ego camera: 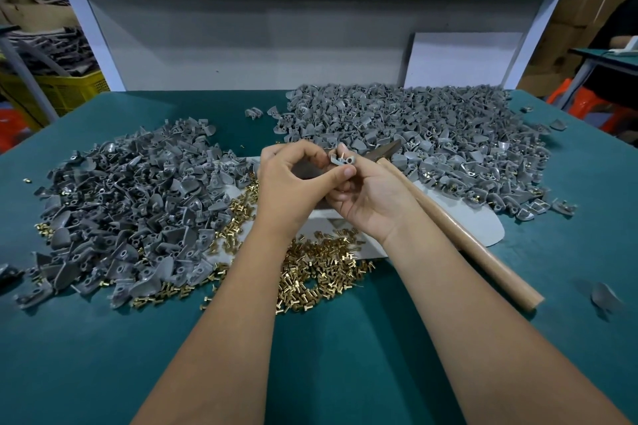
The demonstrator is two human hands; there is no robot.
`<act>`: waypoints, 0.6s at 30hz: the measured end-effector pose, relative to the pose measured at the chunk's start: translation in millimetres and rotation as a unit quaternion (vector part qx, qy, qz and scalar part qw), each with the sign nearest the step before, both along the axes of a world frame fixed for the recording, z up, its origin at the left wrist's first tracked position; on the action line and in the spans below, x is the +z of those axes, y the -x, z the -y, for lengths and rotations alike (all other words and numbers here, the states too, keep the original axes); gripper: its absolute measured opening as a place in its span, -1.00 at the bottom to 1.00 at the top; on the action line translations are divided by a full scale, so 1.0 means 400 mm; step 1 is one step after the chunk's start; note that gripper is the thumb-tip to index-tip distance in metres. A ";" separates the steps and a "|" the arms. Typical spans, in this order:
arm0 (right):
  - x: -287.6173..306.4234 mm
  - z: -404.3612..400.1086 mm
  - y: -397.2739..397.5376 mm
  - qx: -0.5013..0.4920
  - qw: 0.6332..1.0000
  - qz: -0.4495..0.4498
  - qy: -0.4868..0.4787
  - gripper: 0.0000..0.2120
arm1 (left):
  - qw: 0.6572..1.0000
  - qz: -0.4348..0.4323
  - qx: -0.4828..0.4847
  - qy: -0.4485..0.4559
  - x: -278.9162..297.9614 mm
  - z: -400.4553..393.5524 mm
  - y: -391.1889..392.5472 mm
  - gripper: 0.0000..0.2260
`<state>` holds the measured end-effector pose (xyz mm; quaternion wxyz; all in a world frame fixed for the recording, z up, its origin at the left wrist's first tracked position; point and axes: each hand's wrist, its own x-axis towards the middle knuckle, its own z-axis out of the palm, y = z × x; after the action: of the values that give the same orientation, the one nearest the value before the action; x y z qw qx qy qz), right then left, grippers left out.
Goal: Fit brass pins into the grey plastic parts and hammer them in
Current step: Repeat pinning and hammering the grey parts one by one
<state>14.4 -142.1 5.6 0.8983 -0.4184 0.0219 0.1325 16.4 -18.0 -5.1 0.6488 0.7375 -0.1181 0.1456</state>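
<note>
From nine o'clock, a heap of grey plastic parts (131,203) half buries loose brass pins (321,266) on the green counter (345,355), while both hands, left hand (293,183) and right hand (366,197), pinch one grey part (340,159) at centre, hiding the hammer (448,217) head, its pin barely visible.

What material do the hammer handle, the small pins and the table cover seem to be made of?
Hammer handle: probably wood, pale tan, matte and smooth.
Pins: likely brass, yellow metal with bright glints.
Table cover: perhaps rubber or vinyl mat, dark green with a dull, even sheen; the exact material cannot be told.
</note>
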 end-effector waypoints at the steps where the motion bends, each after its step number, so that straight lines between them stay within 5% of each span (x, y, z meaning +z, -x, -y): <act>1: 0.011 0.001 -0.008 -0.009 0.999 -0.002 0.036 -0.85 | 1.000 0.003 0.006 -0.004 -0.001 -0.001 0.001 -0.73; 6: 0.124 0.030 -0.134 -0.175 0.972 -0.046 0.147 -0.90 | 0.991 -0.024 0.115 -0.057 -0.015 -0.009 -0.013 -0.85; 9: 0.165 0.073 -0.209 -0.299 0.922 -0.032 0.244 -0.76 | 0.988 -0.048 0.129 -0.064 -0.019 -0.013 -0.026 -0.84; 14: 0.073 0.028 -0.176 -0.277 0.827 0.029 0.488 -0.51 | 0.986 -0.064 0.142 -0.062 -0.016 -0.004 -0.038 -0.85; 18: 0.010 -0.051 -0.104 -0.302 0.753 0.167 0.560 -0.60 | 0.980 -0.033 0.178 -0.081 -0.015 -0.012 -0.037 -0.87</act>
<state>55.9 -121.6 9.5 0.4863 -0.8335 0.0667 -0.2537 31.2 -13.1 -11.2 0.5539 0.8013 0.0255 0.2245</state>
